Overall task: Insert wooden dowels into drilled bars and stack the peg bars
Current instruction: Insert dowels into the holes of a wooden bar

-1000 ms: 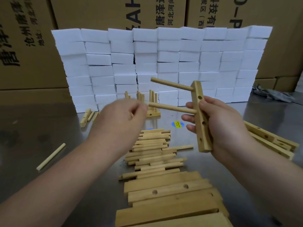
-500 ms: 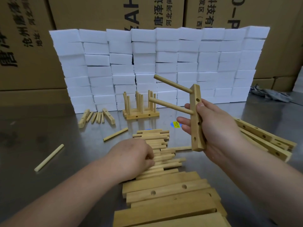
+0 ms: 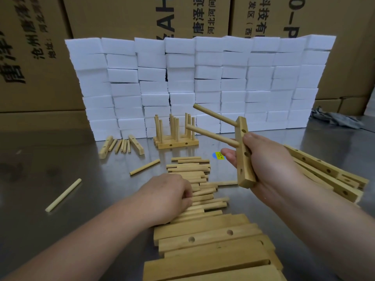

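Dowels [image 3: 205,196] lie under left hand [image 3: 168,197]; right hand [image 3: 267,165] grips two-peg bar [image 3: 244,175].

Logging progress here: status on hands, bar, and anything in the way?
Right hand grips bar, two dowels in. Left hand on dowel pile, grip unclear. Nothing in the way.

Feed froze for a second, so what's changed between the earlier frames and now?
The left hand left the second dowel in the held bar, dropped to the dowel pile and now rests on it; a grip cannot be told. The right hand still holds the bar upright with two dowels in; the finished stack is unmoved.
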The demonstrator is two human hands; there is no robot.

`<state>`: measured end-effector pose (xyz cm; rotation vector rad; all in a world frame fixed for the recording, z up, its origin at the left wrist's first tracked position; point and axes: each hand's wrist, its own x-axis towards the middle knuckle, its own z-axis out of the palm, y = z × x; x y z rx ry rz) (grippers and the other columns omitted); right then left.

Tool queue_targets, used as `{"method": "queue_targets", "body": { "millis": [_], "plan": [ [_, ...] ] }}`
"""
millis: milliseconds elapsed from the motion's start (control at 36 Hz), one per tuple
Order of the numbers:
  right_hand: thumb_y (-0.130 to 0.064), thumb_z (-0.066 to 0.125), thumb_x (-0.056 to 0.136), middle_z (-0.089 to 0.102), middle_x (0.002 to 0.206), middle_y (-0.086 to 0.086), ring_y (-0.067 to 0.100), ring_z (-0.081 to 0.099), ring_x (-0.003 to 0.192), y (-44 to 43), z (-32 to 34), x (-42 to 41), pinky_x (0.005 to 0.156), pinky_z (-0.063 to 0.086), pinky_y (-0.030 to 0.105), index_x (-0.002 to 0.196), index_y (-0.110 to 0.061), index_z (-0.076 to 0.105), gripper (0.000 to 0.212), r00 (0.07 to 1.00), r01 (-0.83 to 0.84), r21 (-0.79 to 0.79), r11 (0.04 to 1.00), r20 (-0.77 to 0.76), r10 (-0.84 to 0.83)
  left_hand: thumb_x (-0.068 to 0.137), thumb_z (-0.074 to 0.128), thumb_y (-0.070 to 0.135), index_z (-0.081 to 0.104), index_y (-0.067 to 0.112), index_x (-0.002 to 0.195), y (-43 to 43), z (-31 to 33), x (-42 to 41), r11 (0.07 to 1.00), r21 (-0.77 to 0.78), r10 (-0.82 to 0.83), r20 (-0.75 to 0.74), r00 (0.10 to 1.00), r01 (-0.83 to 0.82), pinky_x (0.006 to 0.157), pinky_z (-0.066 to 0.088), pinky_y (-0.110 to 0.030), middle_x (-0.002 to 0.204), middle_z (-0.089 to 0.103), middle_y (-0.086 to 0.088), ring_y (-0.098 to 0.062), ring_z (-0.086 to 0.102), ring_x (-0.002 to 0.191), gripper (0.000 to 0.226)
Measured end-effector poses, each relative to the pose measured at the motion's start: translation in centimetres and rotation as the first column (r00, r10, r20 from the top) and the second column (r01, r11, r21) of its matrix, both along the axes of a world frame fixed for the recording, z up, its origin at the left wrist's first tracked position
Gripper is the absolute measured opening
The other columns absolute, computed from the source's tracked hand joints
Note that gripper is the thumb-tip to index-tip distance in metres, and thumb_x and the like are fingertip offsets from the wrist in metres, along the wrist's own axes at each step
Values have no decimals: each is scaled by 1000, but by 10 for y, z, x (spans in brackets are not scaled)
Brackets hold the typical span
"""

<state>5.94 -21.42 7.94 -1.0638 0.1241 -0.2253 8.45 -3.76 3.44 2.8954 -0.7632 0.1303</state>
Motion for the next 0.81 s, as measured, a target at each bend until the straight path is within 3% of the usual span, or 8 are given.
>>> {"method": "queue_targets", "body": {
  "millis": [83, 167, 306, 389, 472, 556, 667, 806],
  "plan": [
    [-16, 43, 99, 68, 54, 8, 18, 71, 59, -1, 0, 2, 54, 57, 23, 81, -15, 51, 20, 1000, 13, -10, 1000, 8, -13, 89, 52, 40, 53, 35, 91, 0, 1, -1, 999, -49, 3, -12, 1000, -4, 59, 33, -19, 87, 51, 15, -4, 46, 79, 6],
    [-16, 42, 99, 68, 87, 15, 16, 70, 59, -3, 0, 4, 49, 55, 20, 103, -9, 55, 15, 999, 36, -21, 999, 27, -36, 89, 51, 43, 52, 40, 84, -1, 13, -6, 977, -214, -4, 3, 1000, 4, 57, 37, -18, 79, 55, 17, 1, 50, 73, 5],
    [-18, 41, 99, 67, 95, 5, 15, 71, 64, -5, 3, 4, 49, 53, 18, 128, -8, 49, 32, 994, 72, -42, 997, 85, -68, 74, 47, 50, 55, 49, 86, -6, 38, -26, 806, -578, -146, 10, 989, 125, 51, 40, -22, 65, 56, 24, 3, 48, 53, 14],
    [-20, 42, 99, 69, 91, 2, 16, 71, 66, -6, 5, 3, 49, 52, 20, 124, -11, 54, 29, 994, 60, -57, 997, 99, -55, 77, 48, 49, 60, 42, 87, -10, 40, -35, 779, -594, -186, 90, 978, 203, 57, 45, -31, 65, 58, 16, -2, 50, 57, 18],
    [-22, 43, 99, 71, 88, -2, 17, 71, 65, -4, 6, -1, 48, 52, 21, 117, -14, 57, 25, 993, 37, -86, 996, 117, -26, 87, 52, 40, 67, 33, 87, -13, 39, -39, 764, -593, -197, 160, 967, 254, 59, 44, -29, 66, 58, 18, -3, 52, 62, 17],
    [-23, 42, 99, 71, 93, -3, 16, 71, 64, -4, 6, -3, 48, 53, 21, 104, -19, 62, 21, 988, 23, -132, 991, 155, -3, 79, 50, 44, 69, 33, 90, -12, 40, -38, 764, -598, -170, 178, 969, 243, 64, 48, -31, 72, 62, 20, -1, 56, 69, 25],
    [-23, 42, 99, 70, 94, -5, 13, 69, 62, -4, 7, -5, 49, 53, 21, 91, -26, 63, 23, 978, -1, -175, 984, 207, 38, 79, 49, 45, 55, 44, 107, -12, 43, -39, 777, -559, -191, 231, 954, 291, 69, 49, -37, 85, 62, 18, -4, 58, 78, 28],
    [-22, 42, 99, 70, 93, -3, 13, 68, 59, -3, 9, -8, 47, 52, 21, 86, -25, 64, 26, 973, -6, -180, 984, 227, 47, 82, 44, 45, 71, 30, 96, -9, 45, -40, 818, -422, -244, 362, 900, 392, 61, 43, -26, 67, 57, 11, -2, 52, 71, 35]
  ]
}}
